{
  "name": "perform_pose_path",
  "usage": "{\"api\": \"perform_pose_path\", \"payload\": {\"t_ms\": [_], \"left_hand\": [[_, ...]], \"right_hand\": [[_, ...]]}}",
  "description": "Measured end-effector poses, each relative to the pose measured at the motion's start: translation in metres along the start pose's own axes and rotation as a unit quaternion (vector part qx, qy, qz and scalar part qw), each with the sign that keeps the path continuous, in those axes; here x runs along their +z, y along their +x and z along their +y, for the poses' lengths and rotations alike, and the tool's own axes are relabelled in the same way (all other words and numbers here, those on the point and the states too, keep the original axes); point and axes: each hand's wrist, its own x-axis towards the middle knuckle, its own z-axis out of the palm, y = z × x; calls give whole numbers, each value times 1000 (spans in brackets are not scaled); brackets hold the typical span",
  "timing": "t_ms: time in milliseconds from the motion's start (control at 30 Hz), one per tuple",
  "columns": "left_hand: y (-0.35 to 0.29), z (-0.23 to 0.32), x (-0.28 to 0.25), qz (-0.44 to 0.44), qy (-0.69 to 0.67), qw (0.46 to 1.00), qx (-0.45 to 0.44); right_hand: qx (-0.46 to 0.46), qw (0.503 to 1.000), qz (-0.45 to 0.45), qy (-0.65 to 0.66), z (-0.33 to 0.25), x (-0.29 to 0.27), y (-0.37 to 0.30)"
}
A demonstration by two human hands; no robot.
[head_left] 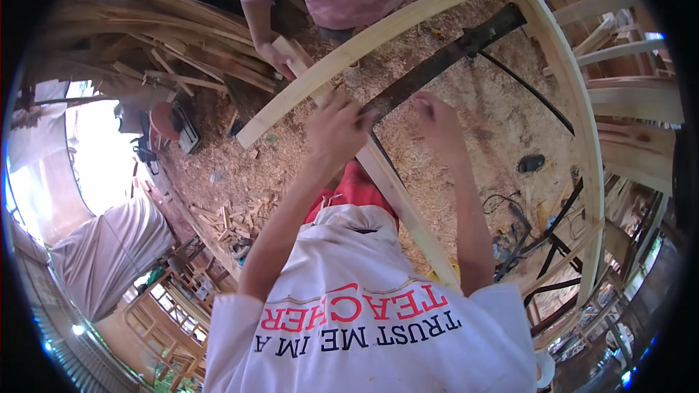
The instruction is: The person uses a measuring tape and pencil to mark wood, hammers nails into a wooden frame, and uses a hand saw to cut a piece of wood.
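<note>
Left forearm (285,211) bare, angled inward, left hand (336,129) out front, back up, fingers (337,102) bent, blurred, right forearm (470,207) bare, steeper, right hand (440,122) apart from left, fingers loosely curled, grip unclear on both

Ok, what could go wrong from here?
The left hand is by the crossing of the pale plank and the dark beam, so its fingers might get pinched if either piece shifts.

A co-worker's hand is at the plank's far end; if that person moves it unexpectedly, the near end could swing into the wearer's body.

Wood shavings cover much of the floor, so footing may be slippery.
</note>
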Motion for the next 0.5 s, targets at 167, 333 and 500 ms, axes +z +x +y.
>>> {"api": "perform_pose_path", "payload": {"t_ms": [167, 333, 500], "left_hand": [[49, 11, 150, 40, -13, 996, 80], [48, 6, 197, -151, 66, 986, -14], [50, -6, 188, -152, -1, 987, -57]], "right_hand": [[31, 992, 121, 0, 62, 0, -33], [205, 956, 116, 175, 104, -13, -90], [-17, 944, 311, 114, -34, -111, -123]]}}
